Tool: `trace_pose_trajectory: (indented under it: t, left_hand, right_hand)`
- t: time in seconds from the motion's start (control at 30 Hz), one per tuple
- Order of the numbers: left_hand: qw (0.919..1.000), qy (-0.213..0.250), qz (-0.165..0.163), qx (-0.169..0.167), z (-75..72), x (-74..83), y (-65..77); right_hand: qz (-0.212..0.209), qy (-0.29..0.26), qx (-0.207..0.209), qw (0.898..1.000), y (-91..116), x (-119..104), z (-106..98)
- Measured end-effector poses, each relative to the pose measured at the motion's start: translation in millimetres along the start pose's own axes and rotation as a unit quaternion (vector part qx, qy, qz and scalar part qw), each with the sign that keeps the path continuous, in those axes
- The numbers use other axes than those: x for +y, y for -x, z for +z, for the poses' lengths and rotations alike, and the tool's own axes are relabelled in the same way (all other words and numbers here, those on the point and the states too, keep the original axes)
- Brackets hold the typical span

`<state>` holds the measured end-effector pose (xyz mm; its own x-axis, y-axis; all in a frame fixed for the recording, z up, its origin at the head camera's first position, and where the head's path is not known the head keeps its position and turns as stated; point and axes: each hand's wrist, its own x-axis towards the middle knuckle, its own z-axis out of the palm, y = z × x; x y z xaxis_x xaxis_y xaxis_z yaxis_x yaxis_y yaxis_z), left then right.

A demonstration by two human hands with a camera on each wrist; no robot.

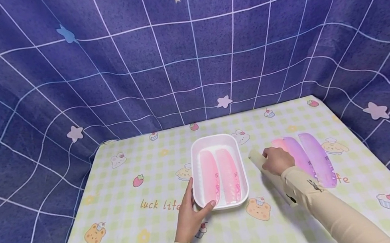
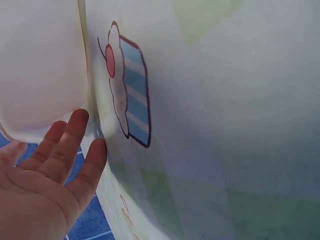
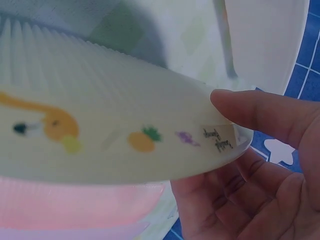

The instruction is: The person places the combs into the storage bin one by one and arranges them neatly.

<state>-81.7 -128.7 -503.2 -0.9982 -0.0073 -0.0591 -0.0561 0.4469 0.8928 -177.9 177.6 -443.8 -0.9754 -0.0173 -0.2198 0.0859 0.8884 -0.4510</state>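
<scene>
A white plastic tray [image 1: 241, 203] stands mid-table with two pink combs [image 1: 209, 172] lying lengthwise side by side in it. My left hand [image 1: 189, 216] rests at its near left corner, fingers fairly straight along the outer side and thumb at the front rim. In the left wrist view, fingertips [image 2: 80, 117] reach up to the tray wall. Right of the tray, my right hand [image 1: 278, 161] pinches a cream comb [image 3: 165, 145] near one end, thumb on one face and fingers behind. That comb is tilted above the tablecloth and bears flamingo and fruit prints.
Beyond the right hand, two purple combs [image 1: 320, 159] lie on the tablecloth, with a pink comb [image 1: 279, 142] partly hidden beside them. The checked tablecloth [image 1: 117, 202] carries cartoon prints. A blue curtain with a grid pattern [image 1: 175, 75] hangs behind the table.
</scene>
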Motion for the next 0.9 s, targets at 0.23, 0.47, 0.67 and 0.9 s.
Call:
trace_pose_trajectory:
  t: [0.23,0.47,0.67,0.9]
  left_hand:
    - [1.0000,-0.001,-0.002,-0.002,-0.2,0.1,0.1]
    - [1.0000,-0.006,-0.008,-0.001,0.1,0.3,0.3]
    - [0.9999,-0.009,-0.010,0.000,0.3,-0.3,0.6]
    - [1.0000,-0.003,-0.009,0.001,0.6,-0.2,0.3]
  right_hand:
    - [-0.005,-0.007,0.004,1.000,1.5,-1.1,-5.2]
    - [-0.008,-0.023,0.011,1.000,1.5,0.2,-11.3]
    - [-0.005,-0.040,0.011,0.999,0.7,1.8,-18.1]
    - [-0.017,-0.048,0.027,0.998,2.0,0.2,-29.2]
